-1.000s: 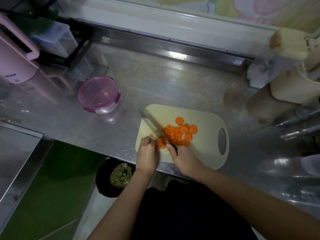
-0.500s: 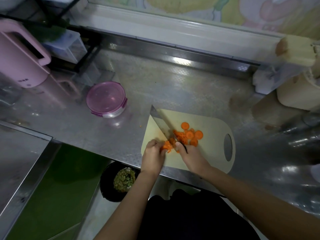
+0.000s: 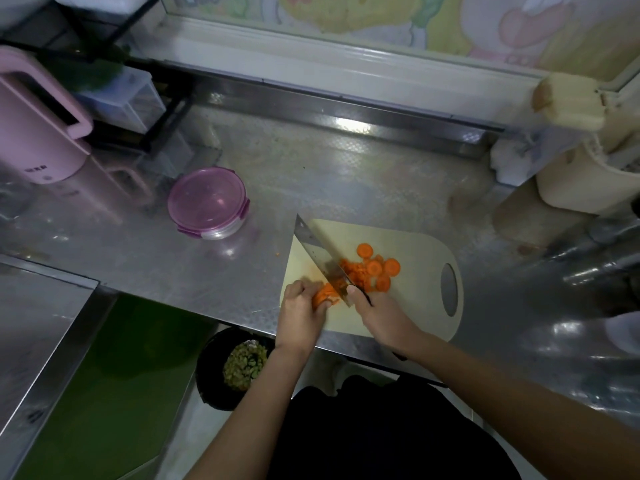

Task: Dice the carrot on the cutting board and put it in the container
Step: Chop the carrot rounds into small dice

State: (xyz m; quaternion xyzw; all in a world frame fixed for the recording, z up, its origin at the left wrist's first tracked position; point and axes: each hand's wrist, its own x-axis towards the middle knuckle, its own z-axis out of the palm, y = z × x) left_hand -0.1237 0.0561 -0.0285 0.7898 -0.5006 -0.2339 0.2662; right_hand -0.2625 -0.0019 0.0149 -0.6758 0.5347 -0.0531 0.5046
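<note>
Surroundings: a steel counter (image 3: 346,188) was seen with a pink jug (image 3: 38,133) at the far left. A clear plastic drawer box (image 3: 121,102) was set in a black rack (image 3: 162,126) just right of it. A cream holder (image 3: 581,181) stood at the far right, with a cream block (image 3: 568,102) above it. A black bin (image 3: 214,375) with green scraps was seen below the counter's near edge. A second steel surface (image 3: 34,323) lay near left.

The container (image 3: 207,202) was found on the counter, far-left of the cutting board (image 3: 415,306) and apart from it, pink lid clipped on.

Obstruction: the carrot piece (image 3: 323,294) was partly covered by the left hand (image 3: 301,313). The diced pile (image 3: 353,271) was partly hidden behind the knife (image 3: 317,252).

Orientation: the board's long axis ran left-right, grip hole at the right end. The knife's long axis ran from near-right to far-left, tip past the board's far-left edge, blade set just right of the held piece. The carrot piece's own axis could not be told. Carrot slices (image 3: 375,268) lay flat right of the blade, around the board's middle.

Fingers: left fingers were curled down over the carrot piece at the board's near-left, holding it. The right hand (image 3: 381,317) was wrapped round the knife handle, one finger laid on the blade's side.

Writing: a small dark mark was seen low on the jug, not readable.
</note>
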